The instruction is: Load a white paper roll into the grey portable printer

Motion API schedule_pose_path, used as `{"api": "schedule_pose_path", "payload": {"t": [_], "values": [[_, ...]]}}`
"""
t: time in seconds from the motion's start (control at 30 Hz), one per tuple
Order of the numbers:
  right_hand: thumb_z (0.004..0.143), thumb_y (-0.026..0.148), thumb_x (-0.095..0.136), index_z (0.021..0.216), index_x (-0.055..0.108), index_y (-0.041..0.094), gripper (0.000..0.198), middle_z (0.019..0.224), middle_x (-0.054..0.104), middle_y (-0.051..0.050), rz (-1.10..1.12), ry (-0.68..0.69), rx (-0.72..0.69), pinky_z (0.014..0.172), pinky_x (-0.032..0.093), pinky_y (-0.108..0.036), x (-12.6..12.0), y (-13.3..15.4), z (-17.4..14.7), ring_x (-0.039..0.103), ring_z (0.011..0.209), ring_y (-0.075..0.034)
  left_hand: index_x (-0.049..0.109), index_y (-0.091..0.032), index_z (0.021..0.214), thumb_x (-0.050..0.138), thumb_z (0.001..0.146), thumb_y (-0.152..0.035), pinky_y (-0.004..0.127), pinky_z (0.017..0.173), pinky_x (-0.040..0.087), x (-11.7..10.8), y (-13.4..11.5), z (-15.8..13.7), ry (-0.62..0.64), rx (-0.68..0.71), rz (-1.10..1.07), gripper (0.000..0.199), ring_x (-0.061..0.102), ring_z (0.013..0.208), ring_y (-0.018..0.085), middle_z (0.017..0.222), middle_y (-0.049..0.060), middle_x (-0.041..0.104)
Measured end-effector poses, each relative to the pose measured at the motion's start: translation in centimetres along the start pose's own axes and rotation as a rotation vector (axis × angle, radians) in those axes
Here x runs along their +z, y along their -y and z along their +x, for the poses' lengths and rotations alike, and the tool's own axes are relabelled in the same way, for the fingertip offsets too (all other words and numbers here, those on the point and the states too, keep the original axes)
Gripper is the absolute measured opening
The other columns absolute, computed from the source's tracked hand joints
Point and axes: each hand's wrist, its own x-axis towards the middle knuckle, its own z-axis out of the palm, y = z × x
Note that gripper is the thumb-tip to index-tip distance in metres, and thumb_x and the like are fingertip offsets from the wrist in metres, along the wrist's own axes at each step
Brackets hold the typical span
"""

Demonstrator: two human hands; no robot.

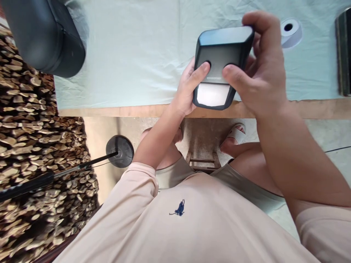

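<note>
A black box-shaped device, which looks like a portable receipt printer, is held up over the table's front edge. Its far end has a shiny bevel, and a white panel covers the near end. My left hand grips its left side, thumb on the top face. My right hand wraps round the right side, with the thumb on the top face and the index finger bent at the far right corner. The fingers under the device are hidden. Just beyond my right hand, a white paper roll stands on the cloth.
A pale green cloth covers the table, which has a wooden front edge. A black rounded case occupies the left corner; a dark object lies far right. Below are a stand with a round base and stacked firewood.
</note>
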Motion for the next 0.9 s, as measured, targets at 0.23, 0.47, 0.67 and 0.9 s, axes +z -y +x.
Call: {"api": "schedule_pose_path", "payload": {"t": [0.23,0.47,0.67,0.9], "values": [[0.060,0.056,0.045,0.116,0.012,0.027,0.071,0.111,0.031,-0.002,0.088,0.107,0.039,0.065,0.035,0.003,0.0,-0.7,0.4,0.034,0.083,0.012,0.041,-0.016,0.105,0.033,0.076,-0.022,0.019,0.069,0.044,0.7,0.1,0.0,-0.061,0.020,0.078,0.031,0.051,0.101,0.011,0.082,-0.001,0.056],[0.062,0.037,0.050,0.123,0.015,0.028,0.071,0.127,0.016,0.004,-0.001,0.033,-0.044,0.098,0.034,0.006,-1.0,-1.1,0.6,0.026,0.120,0.008,0.050,-0.014,0.083,0.040,0.068,-0.048,0.020,0.074,0.048,-1.7,1.5,0.8,-0.275,-0.110,0.065,0.038,0.045,0.108,0.015,0.077,0.000,0.054],[0.059,0.029,0.052,0.125,0.013,0.029,0.077,0.126,0.018,0.003,-0.214,0.155,-0.066,0.107,0.033,-0.002,-2.3,-0.6,0.4,0.023,0.124,0.003,0.048,-0.014,0.077,0.044,0.069,-0.037,0.018,0.077,0.046,-2.7,2.3,1.3,-0.334,-0.064,0.046,0.025,0.046,0.106,0.013,0.072,-0.003,0.049],[0.059,0.045,0.048,0.118,0.027,0.026,0.066,0.117,0.028,0.006,-0.403,-0.047,0.000,0.069,0.031,0.006,-2.5,1.5,0.2,0.036,0.100,0.011,0.050,-0.013,0.080,0.038,0.070,-0.045,0.017,0.078,0.046,-2.0,1.7,1.2,-0.283,-0.122,0.020,0.035,0.047,0.105,0.012,0.075,0.000,0.053]]}}
